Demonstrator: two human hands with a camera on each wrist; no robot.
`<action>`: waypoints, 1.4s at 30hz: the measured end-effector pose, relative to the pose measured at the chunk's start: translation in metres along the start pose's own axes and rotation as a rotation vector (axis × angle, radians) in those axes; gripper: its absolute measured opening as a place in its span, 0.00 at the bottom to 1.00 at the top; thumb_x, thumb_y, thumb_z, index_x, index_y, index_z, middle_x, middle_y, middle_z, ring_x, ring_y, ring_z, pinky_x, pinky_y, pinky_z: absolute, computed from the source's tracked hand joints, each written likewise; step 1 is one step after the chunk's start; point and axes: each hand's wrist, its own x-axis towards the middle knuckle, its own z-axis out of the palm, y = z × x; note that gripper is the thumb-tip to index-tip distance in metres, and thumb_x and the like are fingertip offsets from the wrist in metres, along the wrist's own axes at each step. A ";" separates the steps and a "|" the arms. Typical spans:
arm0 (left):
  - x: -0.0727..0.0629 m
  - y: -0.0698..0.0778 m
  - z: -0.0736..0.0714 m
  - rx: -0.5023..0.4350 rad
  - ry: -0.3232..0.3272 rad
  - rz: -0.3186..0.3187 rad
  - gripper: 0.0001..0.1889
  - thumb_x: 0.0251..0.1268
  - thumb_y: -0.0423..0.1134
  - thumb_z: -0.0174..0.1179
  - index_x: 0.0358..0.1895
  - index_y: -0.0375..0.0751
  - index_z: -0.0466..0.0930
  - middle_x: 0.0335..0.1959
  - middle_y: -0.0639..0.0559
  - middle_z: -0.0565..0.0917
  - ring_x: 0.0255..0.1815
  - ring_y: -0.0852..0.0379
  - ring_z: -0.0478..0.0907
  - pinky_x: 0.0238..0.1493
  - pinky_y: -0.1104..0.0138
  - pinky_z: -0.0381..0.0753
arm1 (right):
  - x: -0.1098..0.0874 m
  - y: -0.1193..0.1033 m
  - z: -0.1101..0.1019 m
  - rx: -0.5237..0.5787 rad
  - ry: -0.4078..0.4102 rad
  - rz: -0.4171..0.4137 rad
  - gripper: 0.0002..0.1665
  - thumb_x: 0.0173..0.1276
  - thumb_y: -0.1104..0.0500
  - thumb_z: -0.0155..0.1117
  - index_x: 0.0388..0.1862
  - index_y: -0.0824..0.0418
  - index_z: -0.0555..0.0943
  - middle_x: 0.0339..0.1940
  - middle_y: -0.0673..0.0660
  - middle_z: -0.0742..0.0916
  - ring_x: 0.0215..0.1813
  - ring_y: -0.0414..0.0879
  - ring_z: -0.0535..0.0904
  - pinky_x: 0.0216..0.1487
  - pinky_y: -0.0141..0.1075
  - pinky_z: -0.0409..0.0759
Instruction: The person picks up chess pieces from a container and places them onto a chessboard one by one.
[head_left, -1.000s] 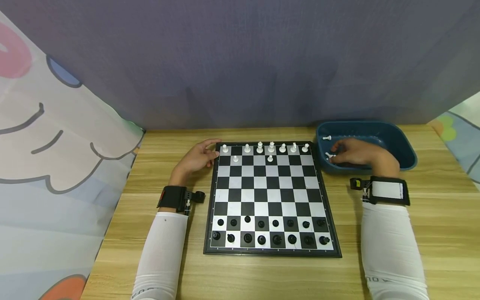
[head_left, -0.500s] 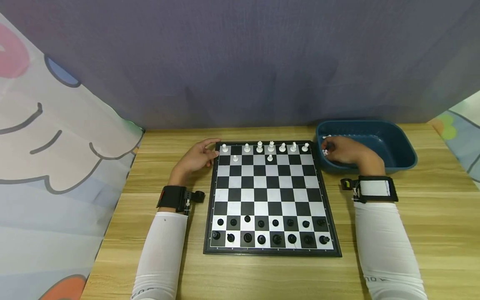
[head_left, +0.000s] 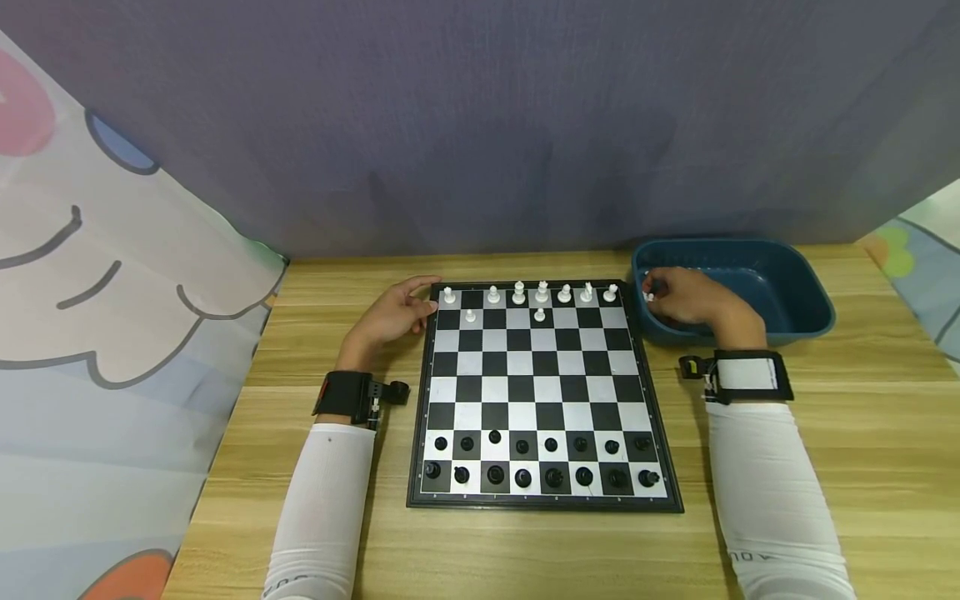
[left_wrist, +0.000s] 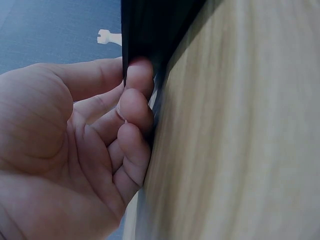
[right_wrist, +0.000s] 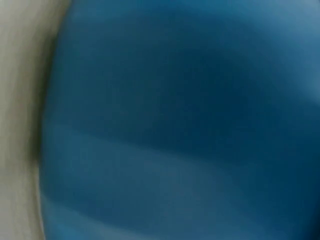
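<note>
My left hand [head_left: 392,315] holds the far left corner of the chessboard [head_left: 422,400]. In the left wrist view, curled fingertips [left_wrist: 135,107] press against the board's black edge, and a white rook [left_wrist: 109,37] shows beyond it. My right hand [head_left: 693,297] reaches into the blue plastic tub [head_left: 813,312], fingers bent down near its left wall. A small white chess piece [head_left: 648,297] shows at those fingertips; I cannot tell whether they pinch it. The right wrist view is filled by the tub's blurred wall [right_wrist: 150,125], with the hand hidden.
White chess pieces stand along the board's far row, with a white pawn [head_left: 470,316] and another white pawn [head_left: 540,315] in front. Two rows of black pieces, including a black king or queen [head_left: 554,477], line the near side. A grey cloth wall [head_left: 480,125] rises behind the wooden table [head_left: 525,554].
My right hand has moved left within the tub, toward its left wall, and now covers most of the white pieces seen there earlier. The left hand stays at the board's corner.
</note>
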 end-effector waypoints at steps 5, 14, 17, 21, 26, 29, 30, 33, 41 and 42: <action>0.009 -0.014 0.000 -0.005 0.011 0.008 0.29 0.78 0.38 0.56 0.79 0.57 0.63 0.32 0.44 0.78 0.30 0.51 0.74 0.31 0.67 0.75 | 0.000 0.001 -0.002 0.011 -0.021 -0.017 0.19 0.76 0.60 0.55 0.59 0.69 0.77 0.26 0.56 0.84 0.28 0.47 0.78 0.32 0.40 0.73; 0.008 -0.018 0.000 0.005 0.024 0.033 0.28 0.78 0.40 0.58 0.77 0.59 0.66 0.29 0.49 0.77 0.28 0.54 0.74 0.30 0.68 0.75 | 0.000 0.002 -0.003 -0.032 0.018 -0.019 0.20 0.81 0.57 0.53 0.61 0.69 0.80 0.31 0.58 0.88 0.33 0.48 0.82 0.41 0.46 0.77; 0.007 -0.018 0.000 0.007 0.028 0.033 0.28 0.78 0.40 0.57 0.78 0.58 0.65 0.28 0.50 0.76 0.28 0.54 0.74 0.30 0.68 0.75 | 0.000 0.003 -0.004 -0.046 0.032 -0.041 0.19 0.82 0.57 0.52 0.58 0.68 0.82 0.33 0.59 0.87 0.35 0.48 0.80 0.42 0.46 0.76; 0.007 -0.018 -0.001 0.019 0.031 0.036 0.29 0.78 0.40 0.57 0.78 0.58 0.65 0.28 0.50 0.77 0.29 0.54 0.74 0.30 0.68 0.75 | -0.002 0.003 -0.007 -0.070 0.061 -0.060 0.21 0.82 0.56 0.51 0.60 0.69 0.81 0.45 0.67 0.88 0.44 0.58 0.83 0.51 0.57 0.79; 0.008 -0.019 -0.001 0.025 0.036 0.037 0.28 0.78 0.41 0.58 0.77 0.59 0.65 0.27 0.51 0.76 0.28 0.55 0.75 0.30 0.68 0.74 | -0.005 0.003 -0.010 -0.069 0.126 -0.029 0.24 0.83 0.53 0.52 0.63 0.71 0.80 0.60 0.74 0.83 0.61 0.71 0.78 0.61 0.66 0.74; 0.009 -0.020 -0.001 0.028 0.036 0.035 0.28 0.78 0.41 0.58 0.77 0.60 0.66 0.26 0.52 0.76 0.28 0.55 0.75 0.29 0.68 0.74 | -0.007 0.002 -0.012 -0.059 0.169 -0.017 0.24 0.82 0.51 0.54 0.60 0.69 0.82 0.57 0.72 0.85 0.59 0.70 0.79 0.58 0.65 0.75; 0.009 -0.020 -0.002 0.028 0.036 0.035 0.28 0.78 0.41 0.58 0.77 0.60 0.66 0.26 0.52 0.76 0.28 0.55 0.75 0.29 0.68 0.73 | -0.007 0.002 -0.012 -0.052 0.182 -0.014 0.24 0.82 0.50 0.55 0.59 0.69 0.83 0.55 0.72 0.86 0.57 0.69 0.80 0.57 0.65 0.76; 0.009 -0.019 -0.002 0.025 0.031 0.041 0.28 0.78 0.40 0.58 0.77 0.58 0.66 0.28 0.51 0.77 0.29 0.54 0.74 0.30 0.68 0.74 | -0.008 0.002 -0.013 -0.038 0.222 -0.011 0.25 0.81 0.47 0.56 0.55 0.68 0.84 0.51 0.70 0.87 0.54 0.66 0.82 0.54 0.62 0.77; 0.008 -0.017 -0.001 0.032 0.015 0.036 0.29 0.78 0.41 0.58 0.78 0.60 0.65 0.30 0.47 0.78 0.30 0.53 0.75 0.33 0.67 0.76 | -0.012 -0.005 -0.013 0.012 0.344 0.016 0.25 0.82 0.47 0.54 0.56 0.67 0.84 0.54 0.71 0.86 0.54 0.66 0.80 0.52 0.62 0.76; 0.008 -0.017 -0.001 0.035 0.014 0.038 0.29 0.77 0.41 0.58 0.78 0.60 0.65 0.30 0.46 0.79 0.30 0.53 0.75 0.34 0.67 0.76 | -0.013 -0.006 -0.013 0.015 0.359 0.012 0.25 0.82 0.47 0.54 0.56 0.67 0.84 0.53 0.71 0.86 0.54 0.66 0.80 0.52 0.62 0.76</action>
